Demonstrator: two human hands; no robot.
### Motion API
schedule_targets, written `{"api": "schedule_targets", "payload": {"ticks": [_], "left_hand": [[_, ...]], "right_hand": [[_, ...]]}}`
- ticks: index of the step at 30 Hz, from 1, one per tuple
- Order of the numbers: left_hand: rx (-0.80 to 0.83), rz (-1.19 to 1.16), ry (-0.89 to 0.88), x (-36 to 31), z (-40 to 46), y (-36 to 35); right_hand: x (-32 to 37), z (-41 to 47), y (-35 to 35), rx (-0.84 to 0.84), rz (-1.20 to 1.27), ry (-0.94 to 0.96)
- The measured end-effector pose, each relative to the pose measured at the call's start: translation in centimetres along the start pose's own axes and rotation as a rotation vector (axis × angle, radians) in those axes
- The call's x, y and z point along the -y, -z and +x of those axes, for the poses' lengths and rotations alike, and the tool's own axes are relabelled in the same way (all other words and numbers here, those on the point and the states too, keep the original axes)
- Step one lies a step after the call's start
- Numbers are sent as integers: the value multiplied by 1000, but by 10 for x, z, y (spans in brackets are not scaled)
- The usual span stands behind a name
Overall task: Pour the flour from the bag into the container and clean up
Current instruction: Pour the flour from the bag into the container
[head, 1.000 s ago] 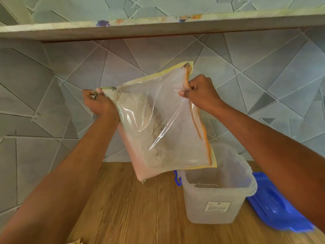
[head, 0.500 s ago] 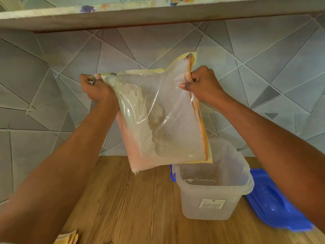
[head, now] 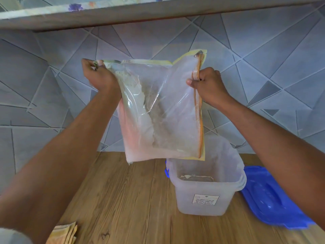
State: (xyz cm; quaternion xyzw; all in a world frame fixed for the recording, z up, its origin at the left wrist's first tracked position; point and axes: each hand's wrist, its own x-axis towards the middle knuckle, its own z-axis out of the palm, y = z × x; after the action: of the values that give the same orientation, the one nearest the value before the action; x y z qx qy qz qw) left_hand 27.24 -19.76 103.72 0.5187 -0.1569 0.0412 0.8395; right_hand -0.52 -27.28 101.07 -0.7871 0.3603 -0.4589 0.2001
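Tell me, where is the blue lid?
The blue lid lies on the wooden counter at the right of the head view, right beside the clear container.

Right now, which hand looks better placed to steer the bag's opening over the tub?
Probably the right hand: it grips the bag by its zipper edge, directly above the container. The left hand holds the far corner.

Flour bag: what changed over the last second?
Little. The flour bag is held up much as before, with no clear move of its own. Both grips hold: left hand on one corner, right hand on the zipper edge. The container and blue lid stay put.
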Motion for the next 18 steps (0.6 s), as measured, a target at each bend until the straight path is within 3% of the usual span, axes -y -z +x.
{"api": "schedule_targets", "payload": {"ticks": [9, 18], "left_hand": [[-30, 45, -16, -5, -21, -8], [30, 47, -38, -14, -31, -19]], "right_hand": [[-18, -10, 16, 99, -5, -20], [-29, -14, 27, 75, -12, -124]]}}
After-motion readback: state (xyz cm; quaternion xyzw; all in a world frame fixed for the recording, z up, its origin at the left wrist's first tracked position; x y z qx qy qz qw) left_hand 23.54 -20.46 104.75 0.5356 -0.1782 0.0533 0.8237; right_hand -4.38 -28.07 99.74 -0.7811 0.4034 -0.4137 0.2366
